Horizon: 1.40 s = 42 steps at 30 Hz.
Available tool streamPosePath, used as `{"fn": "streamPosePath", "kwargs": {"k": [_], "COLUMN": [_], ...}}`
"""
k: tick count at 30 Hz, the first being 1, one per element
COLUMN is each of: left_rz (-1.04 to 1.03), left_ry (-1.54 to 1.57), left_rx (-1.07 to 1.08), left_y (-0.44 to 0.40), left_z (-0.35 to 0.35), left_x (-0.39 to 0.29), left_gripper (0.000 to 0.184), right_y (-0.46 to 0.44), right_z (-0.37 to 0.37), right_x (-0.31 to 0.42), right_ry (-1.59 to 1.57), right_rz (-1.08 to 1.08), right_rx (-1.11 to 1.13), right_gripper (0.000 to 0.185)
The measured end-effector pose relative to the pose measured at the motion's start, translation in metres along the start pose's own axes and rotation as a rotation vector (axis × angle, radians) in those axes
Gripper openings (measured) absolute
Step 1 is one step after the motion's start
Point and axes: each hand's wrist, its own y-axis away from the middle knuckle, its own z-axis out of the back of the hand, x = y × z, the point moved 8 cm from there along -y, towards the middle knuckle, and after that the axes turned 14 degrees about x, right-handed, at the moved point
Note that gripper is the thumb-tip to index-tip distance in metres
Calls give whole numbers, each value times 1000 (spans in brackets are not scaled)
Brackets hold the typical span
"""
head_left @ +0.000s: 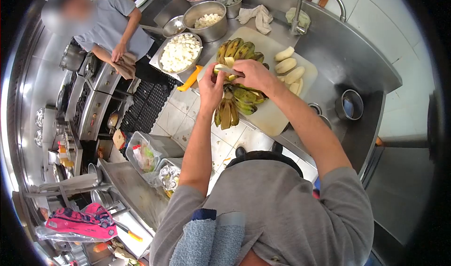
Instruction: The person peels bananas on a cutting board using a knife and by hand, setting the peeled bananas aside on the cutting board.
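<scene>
Watching from afar through the head camera, I see two bare hands at work at 12 o'clock over a steel counter, the left hand (211, 88) with thumb and fingers curled closed about a pale piece of plantain (219, 67), the right hand (256, 75) folded tight on a small knife (230, 71) whose blade points toward the left hand's fingers. The grip hides much of the piece; I cannot tell how deep the blade sits. Beneath the hands lie unpeeled plantains (243, 97), green and yellow-brown, some on the white cutting board (268, 118), one bunch reaching over its near edge. Peeled plantains (285, 66) rest on the board between 1 and 2 o'clock. At 11 o'clock I find a steel bowl (198, 64) heaped with pale chopped pieces (180, 53), a yellow handle (190, 79) just beside it; nearer 12, a deeper bowl (191, 25) holds more. A curved faucet (299, 12) rises at 1 o'clock, and a steel cup (346, 117) stands near 3. At 10 o'clock a co-worker (112, 26) in a gray shirt holds a brown cloth (126, 66); at 6, a blue-gray towel (206, 240) hangs against the wearer's gray shirt (282, 195).
</scene>
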Motion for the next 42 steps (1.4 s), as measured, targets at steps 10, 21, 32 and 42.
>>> {"fn": "streamPosePath", "kwargs": {"k": [10,21,32,42], "left_rz": [114,323,-24,-118], "left_ry": [230,209,-53,-198], "left_rx": [-30,51,97,189], "left_y": [-13,-13,24,22], "left_z": [10,7,-20,-20], "left_x": [36,26,-8,-40], "left_gripper": [31,42,74,65], "right_y": [0,41,12,-2], "right_z": [-4,7,48,14], "right_x": [14,-34,36,5], "right_ry": [33,-207,-282,-257], "right_rz": [166,-119,-53,14], "right_rx": [56,136,-20,14], "right_gripper": [13,19,26,38]}}
